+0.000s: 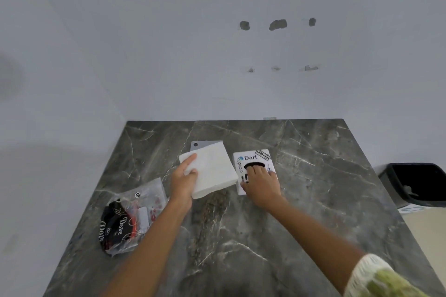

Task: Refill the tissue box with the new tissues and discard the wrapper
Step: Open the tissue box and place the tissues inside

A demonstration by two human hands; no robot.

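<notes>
My left hand [184,179] grips the near-left edge of a thick white stack of tissues [213,167], held just above the dark marble table [253,236]. A grey flat piece [200,144] shows behind the stack, mostly hidden by it. To the right lies the white tissue box [251,158], covered in stickers, with a dark oval slot on top. My right hand [261,182] rests on the box's near end, fingers curled at the slot edge. The emptied clear-and-black plastic wrapper [128,219] lies crumpled at the table's left edge.
A black waste bin [415,183] stands on the floor to the right of the table. A pale wall rises directly behind the table's far edge. Bare marble lies in front of the hands.
</notes>
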